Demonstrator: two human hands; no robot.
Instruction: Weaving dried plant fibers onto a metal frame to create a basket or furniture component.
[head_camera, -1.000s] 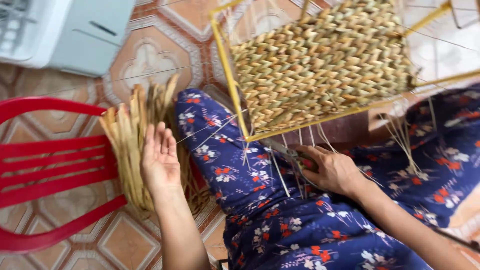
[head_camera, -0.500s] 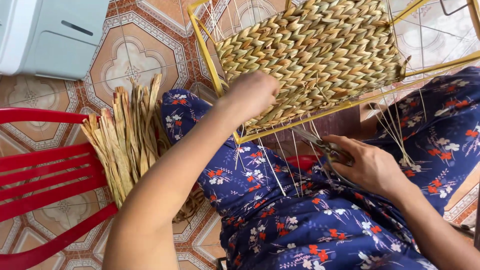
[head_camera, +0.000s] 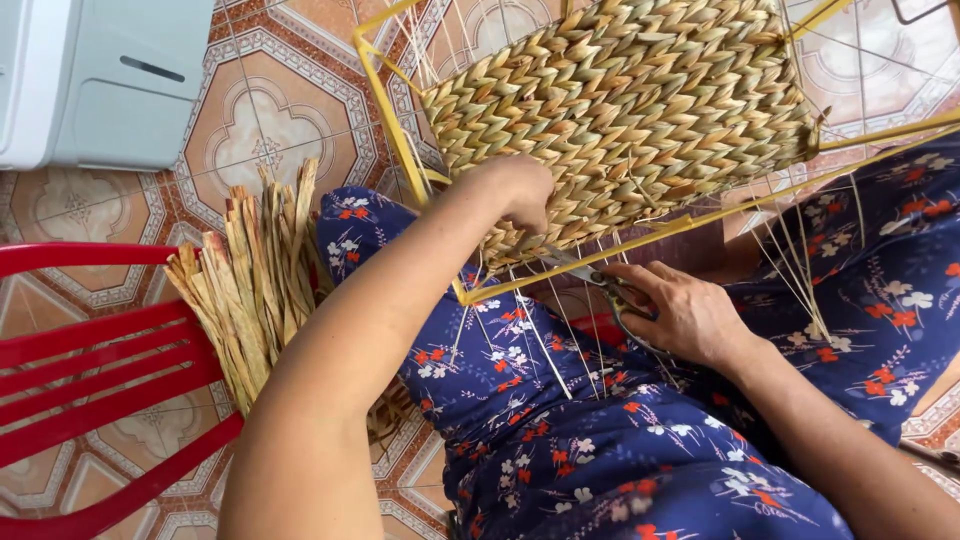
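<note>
Left hand: the left hand (head_camera: 518, 190) is curled into a loose fist, knuckles up, pressing on the lower edge of the woven panel (head_camera: 620, 100); the fingertips are tucked under, so whether they pinch a strand cannot be told.
Right hand: the right hand (head_camera: 690, 315) lies palm down on the lap just below the frame, fingers closed around a pair of scissors (head_camera: 600, 280) whose metal blades point toward the panel's lower edge.
Head view, work piece: the panel of plaited tan fibre sits inside a yellow wire frame (head_camera: 400, 140), propped on the knees over a blue flowered dress (head_camera: 600, 440); thin loose strands (head_camera: 545, 345) hang from its bottom edge.
Head view, surroundings: a bundle of dried leaves (head_camera: 250, 280) lies beside the left forearm, against a red plastic chair (head_camera: 100, 350); a pale grey box (head_camera: 100, 80) stands on the patterned floor tiles (head_camera: 270, 120).
Risk: the blade tips lie close to the left hand's fingers; a cut made without a clear view could nick them or sever a strand that is part of the weave.
Pose: left arm reaches forward, elbow bent, wrist flexed down; right forearm comes in from the lower right, wrist level.
</note>
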